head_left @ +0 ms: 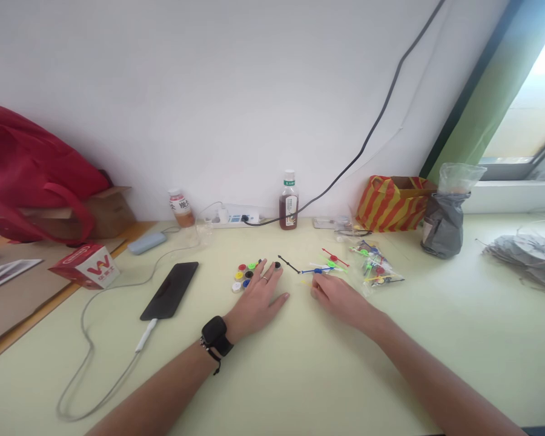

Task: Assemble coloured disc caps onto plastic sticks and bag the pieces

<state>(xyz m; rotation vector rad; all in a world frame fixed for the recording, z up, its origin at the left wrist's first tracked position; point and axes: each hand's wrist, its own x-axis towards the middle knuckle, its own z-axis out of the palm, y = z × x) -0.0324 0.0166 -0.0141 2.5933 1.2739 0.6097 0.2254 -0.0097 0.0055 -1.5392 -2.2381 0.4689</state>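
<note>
My left hand lies palm down on the table, fingers stretched out, with a ring and a black watch at the wrist. Its fingertips reach a small round black piece and partly cover a cluster of small round coloured pieces, including a yellow one and a white one. My right hand is closed, its fingers curled down beside a blue arrow-shaped spinner. A bit of yellow shows by its fingertips; what they hold is hidden. Between the hands lies a black arrow; a red arrow and green spinner lie beyond.
Right of these is a clear bag of coloured parts. A phone on a white cable and a red-white box stand left. A bottle, power strip and striped bag line the wall.
</note>
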